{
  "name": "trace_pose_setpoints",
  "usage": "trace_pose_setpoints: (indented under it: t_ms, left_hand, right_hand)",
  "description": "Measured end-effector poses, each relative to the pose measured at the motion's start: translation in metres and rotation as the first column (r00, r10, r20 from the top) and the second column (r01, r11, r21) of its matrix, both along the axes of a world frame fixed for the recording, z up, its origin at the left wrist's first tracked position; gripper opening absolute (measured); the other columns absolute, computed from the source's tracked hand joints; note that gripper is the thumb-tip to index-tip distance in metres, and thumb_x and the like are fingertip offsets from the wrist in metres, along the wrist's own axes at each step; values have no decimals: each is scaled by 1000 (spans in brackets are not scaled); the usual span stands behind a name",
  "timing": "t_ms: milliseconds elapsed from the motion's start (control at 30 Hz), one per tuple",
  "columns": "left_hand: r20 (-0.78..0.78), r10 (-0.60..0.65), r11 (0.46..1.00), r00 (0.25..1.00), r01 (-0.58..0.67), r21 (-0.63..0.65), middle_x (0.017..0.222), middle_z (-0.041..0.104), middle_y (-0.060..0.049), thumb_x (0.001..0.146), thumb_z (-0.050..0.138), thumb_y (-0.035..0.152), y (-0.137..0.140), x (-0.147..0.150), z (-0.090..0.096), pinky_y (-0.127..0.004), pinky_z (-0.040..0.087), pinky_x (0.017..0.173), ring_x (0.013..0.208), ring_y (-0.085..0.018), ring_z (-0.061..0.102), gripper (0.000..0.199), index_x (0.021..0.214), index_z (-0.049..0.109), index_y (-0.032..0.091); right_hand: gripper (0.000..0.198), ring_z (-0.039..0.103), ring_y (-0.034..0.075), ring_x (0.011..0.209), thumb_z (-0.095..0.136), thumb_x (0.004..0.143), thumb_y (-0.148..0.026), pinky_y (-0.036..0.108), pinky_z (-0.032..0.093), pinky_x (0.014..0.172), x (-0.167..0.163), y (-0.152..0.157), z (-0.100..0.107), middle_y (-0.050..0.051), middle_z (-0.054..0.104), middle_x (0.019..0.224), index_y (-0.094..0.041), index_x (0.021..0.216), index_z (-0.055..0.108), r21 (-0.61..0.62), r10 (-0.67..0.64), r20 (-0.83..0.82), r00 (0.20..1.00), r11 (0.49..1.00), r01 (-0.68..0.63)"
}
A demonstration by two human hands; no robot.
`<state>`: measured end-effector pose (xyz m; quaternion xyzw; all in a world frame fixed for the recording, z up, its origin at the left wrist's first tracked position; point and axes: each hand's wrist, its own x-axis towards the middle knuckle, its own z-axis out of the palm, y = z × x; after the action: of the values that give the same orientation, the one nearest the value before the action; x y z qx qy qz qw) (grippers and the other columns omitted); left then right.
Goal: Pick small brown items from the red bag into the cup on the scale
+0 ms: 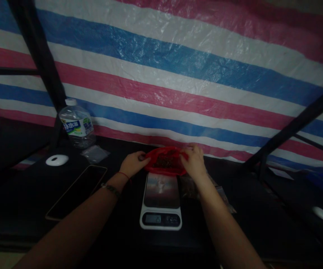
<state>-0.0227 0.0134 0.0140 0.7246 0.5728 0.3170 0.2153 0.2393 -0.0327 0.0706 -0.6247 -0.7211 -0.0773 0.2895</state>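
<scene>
A red plastic bag (150, 166) lies behind the scale, its mouth spread wide. Small dark brown pieces (165, 160), too dim to name, are inside it. My left hand (133, 164) is closed on the bag's left rim, thumb toward the inside. On the opposite side, my right hand (193, 160) pinches the right rim. Between my forearms stands a white digital kitchen scale (161, 201); its display is lit, but the reading is unclear. Clear bags with brownish contents (189, 186) lie partly hidden beneath my right forearm.
Left on the black table (116, 231) are a smartphone (77, 192), a white oval object (57, 160), a clear zip bag (94, 153) and a large plastic bottle (77, 125). Another white object (321, 213) sits far right. Striped sheeting (161, 82) and dark frame bars (38, 48) rise behind.
</scene>
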Motion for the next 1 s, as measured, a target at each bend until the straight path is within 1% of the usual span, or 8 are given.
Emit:
trace_pose_setpoints:
  t_ms: [67, 200, 367, 500, 700, 833, 900, 1000]
  left_hand:
    - [-23, -32, 999, 999, 31, -29, 88, 72, -5, 76, 55, 52, 2, 1, 1, -28, 48, 73, 82, -21, 66, 38, 93, 72, 22]
    - [40, 6, 1000, 999, -7, 21, 84, 73, -4, 76, 53, 39, 0, 6, 12, -26, 48, 74, 79, -19, 67, 29, 83, 74, 20]
    - [313, 151, 958, 938, -216, 186, 88, 73, -4, 79, 51, 46, -9, 12, 27, -24, 49, 72, 77, -17, 66, 36, 90, 72, 19]
    - [202, 55, 989, 978, -81, 127, 84, 73, -3, 78, 51, 46, -11, 10, 26, -26, 48, 70, 76, -18, 66, 35, 85, 72, 19]
    - [163, 96, 993, 982, -106, 50, 84, 72, -3, 78, 50, 47, -9, 5, 22, -24, 47, 68, 76, -18, 65, 36, 86, 71, 20]
    - [32, 20, 998, 999, -18, -53, 83, 72, -3, 76, 50, 42, -3, 3, 12, -24, 45, 67, 77, -19, 66, 32, 84, 72, 21]
    - [2, -2, 997, 1000, 2, -81, 84, 72, -4, 75, 50, 42, 0, 2, 8, -24, 45, 67, 78, -19, 66, 32, 84, 72, 20]
    - [25, 3, 998, 1000, -2, -57, 83, 72, -4, 76, 49, 45, -1, 2, 4, -25, 45, 67, 76, -19, 65, 34, 84, 71, 20]
  right_hand:
    - [22, 47, 29, 118, 60, 80, -28, 46, 35, 99, 7, 3, -1, 13, 55, 126, -21, 97, 72, -59, -55, 33, 998, 997, 57]
    - [24, 61, 21, 94, 54, 82, -20, 32, 44, 87, 13, 15, 1, 9, 68, 101, -19, 99, 71, -392, 84, 24, 996, 918, -68]
    - [33, 61, 21, 101, 51, 83, -18, 30, 43, 91, 6, 22, 20, 13, 66, 109, -12, 112, 65, -180, 10, -54, 999, 983, -19]
    - [30, 61, 21, 99, 53, 83, -19, 30, 43, 91, -2, 21, 23, 12, 67, 107, -13, 109, 67, -207, 71, -6, 997, 976, -71]
    - [23, 60, 21, 94, 55, 83, -22, 33, 44, 88, 5, 17, 20, 10, 67, 98, -16, 99, 70, -213, 72, -26, 997, 974, -76]
    - [18, 56, 23, 102, 60, 80, -24, 38, 38, 95, 4, 7, 31, 11, 65, 102, -18, 91, 73, -41, 63, -4, 998, 997, -63]
    - [18, 59, 20, 92, 56, 82, -21, 33, 42, 88, -6, 5, 35, 9, 67, 96, -18, 89, 73, -94, 152, -24, 988, 984, -154]
    - [24, 63, 15, 81, 50, 82, -12, 26, 45, 79, -27, 11, 29, 4, 71, 88, -18, 88, 73, -341, 380, -35, 924, 865, -369]
